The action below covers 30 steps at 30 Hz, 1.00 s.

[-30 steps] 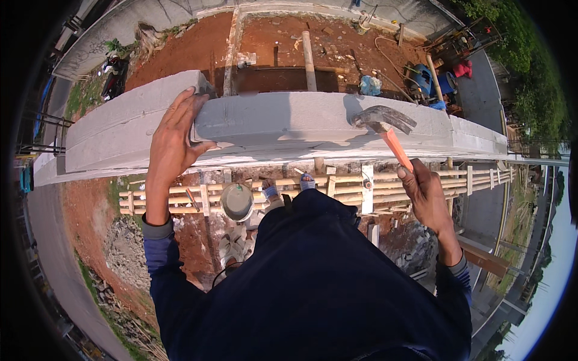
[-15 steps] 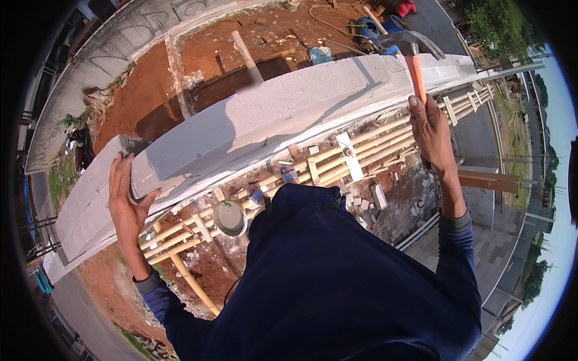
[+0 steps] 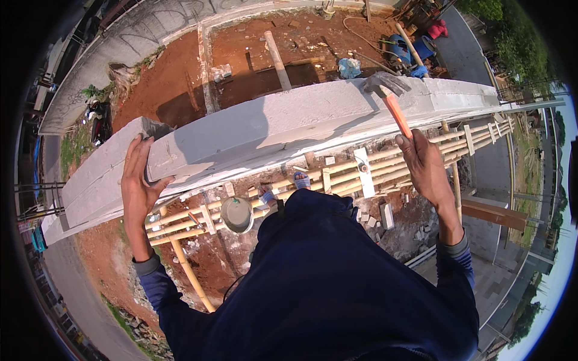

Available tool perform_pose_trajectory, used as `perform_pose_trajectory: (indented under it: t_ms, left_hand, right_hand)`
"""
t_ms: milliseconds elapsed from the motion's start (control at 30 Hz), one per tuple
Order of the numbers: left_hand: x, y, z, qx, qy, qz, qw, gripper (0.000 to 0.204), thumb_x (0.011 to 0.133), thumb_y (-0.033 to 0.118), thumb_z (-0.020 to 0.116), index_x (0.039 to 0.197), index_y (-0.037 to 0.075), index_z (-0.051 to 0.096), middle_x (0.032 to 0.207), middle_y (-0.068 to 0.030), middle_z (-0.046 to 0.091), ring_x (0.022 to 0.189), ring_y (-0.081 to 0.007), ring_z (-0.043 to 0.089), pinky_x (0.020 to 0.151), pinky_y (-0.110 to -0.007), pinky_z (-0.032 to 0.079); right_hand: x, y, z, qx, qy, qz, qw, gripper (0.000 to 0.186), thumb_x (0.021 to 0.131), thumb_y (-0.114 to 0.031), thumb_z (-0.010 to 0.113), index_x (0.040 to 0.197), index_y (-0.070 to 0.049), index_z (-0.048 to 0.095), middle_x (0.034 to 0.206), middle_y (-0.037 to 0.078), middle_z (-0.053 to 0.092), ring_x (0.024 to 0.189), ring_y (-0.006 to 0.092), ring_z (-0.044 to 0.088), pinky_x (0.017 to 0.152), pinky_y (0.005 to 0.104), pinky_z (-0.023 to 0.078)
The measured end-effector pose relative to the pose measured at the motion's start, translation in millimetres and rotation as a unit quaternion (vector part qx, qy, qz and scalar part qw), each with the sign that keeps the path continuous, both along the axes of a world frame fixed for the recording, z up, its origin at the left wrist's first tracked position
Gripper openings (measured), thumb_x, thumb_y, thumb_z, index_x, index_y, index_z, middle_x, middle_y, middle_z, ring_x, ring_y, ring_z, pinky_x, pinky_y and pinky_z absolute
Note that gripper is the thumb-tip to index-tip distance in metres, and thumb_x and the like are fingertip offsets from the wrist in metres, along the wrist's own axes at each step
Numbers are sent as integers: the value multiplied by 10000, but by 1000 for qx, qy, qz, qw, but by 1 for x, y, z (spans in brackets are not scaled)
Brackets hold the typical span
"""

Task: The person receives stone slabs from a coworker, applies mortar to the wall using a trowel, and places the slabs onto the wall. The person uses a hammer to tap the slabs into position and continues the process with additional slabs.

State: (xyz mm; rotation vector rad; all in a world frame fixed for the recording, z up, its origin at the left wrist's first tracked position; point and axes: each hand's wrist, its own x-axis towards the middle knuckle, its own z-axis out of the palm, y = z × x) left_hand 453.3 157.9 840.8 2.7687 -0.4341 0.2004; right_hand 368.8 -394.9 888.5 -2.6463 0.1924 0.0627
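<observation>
The orange-handled claw hammer with a dark metal head (image 3: 395, 109) is up at the right part of the wall, its head over the upper edge; you cannot tell from this angle whether the metal touches the wall. Your right hand (image 3: 426, 167) is clamped around the lower end of its handle, fingers closed, with the handle slanting up and to the left. Under the head runs the long, pale grey block wall (image 3: 313, 117), curved by the lens and crossed by a broad shadow left of its middle. Your left hand (image 3: 138, 174) is at the left part of that wall, by the joint between two blocks, its thumb spread well apart from the fingers and nothing gripped. On your side, below the wall, lies a row of pale yellow bamboo poles (image 3: 337, 188), with a white rectangular board (image 3: 365, 171) across them. Your feet in blue sandals (image 3: 301, 180) show there, and just left of them is a round grey bucket (image 3: 236, 215). Beyond the wall spreads bare red-brown soil (image 3: 241, 42), with a crumpled light-blue plastic bundle (image 3: 349, 68) near the wall and blue plastic barrels (image 3: 425, 47) farther right.
</observation>
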Motion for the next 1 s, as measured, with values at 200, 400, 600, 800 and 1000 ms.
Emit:
perform_pose_trajectory:
  t_ms: [200, 400, 600, 800, 1000]
  left_hand:
    - [0, 0, -2, -4, -4, 2, 1000, 960, 594, 78, 969, 1483, 94, 606, 1556, -189, 559, 1498, -357, 479, 1190, -481, 465]
    - [1, 3, 1, -30, -3, -14, 999, 962, 599, 99, 972, 1488, 122, 606, 1544, -148, 580, 1484, -337, 493, 1176, -454, 481]
    - [0, 17, -8, -10, -36, -25, 999, 949, 641, 226, 970, 1502, 113, 585, 1524, -126, 597, 1483, -307, 489, 1171, -427, 493]
    - [-4, 20, -21, -37, -48, -43, 997, 952, 597, 167, 964, 1470, 54, 600, 1526, -125, 580, 1475, -316, 485, 1192, -426, 467]
    - [-6, 21, -41, -40, -81, -34, 995, 914, 584, 180, 957, 1424, 35, 627, 1479, -110, 610, 1466, -309, 489, 1199, -398, 456]
  right_hand:
    - [27, 57, -9, 57, 15, 123, 991, 344, 1130, -275, 553, 986, 28, 476, 625, 267, 542, 583, 470, 578, 561, 519, 425]
    - [39, 110, -13, 93, 24, 157, 983, 380, 1142, -328, 540, 1046, 40, 555, 605, 185, 460, 543, 253, 398, 544, 441, 372]
    - [51, 178, -8, 149, 79, 223, 960, 316, 1142, -285, 538, 1049, 17, 545, 640, 154, 476, 576, 239, 420, 568, 421, 385]
    - [65, 215, -2, 130, 151, 289, 936, 342, 1128, -321, 569, 1019, 2, 585, 656, 28, 481, 534, 104, 401, 505, 338, 348]
    - [134, 339, 37, 145, 9, 449, 881, 332, 1083, -277, 600, 1154, 42, 664, 738, 134, 546, 676, 214, 506, 651, 398, 439]
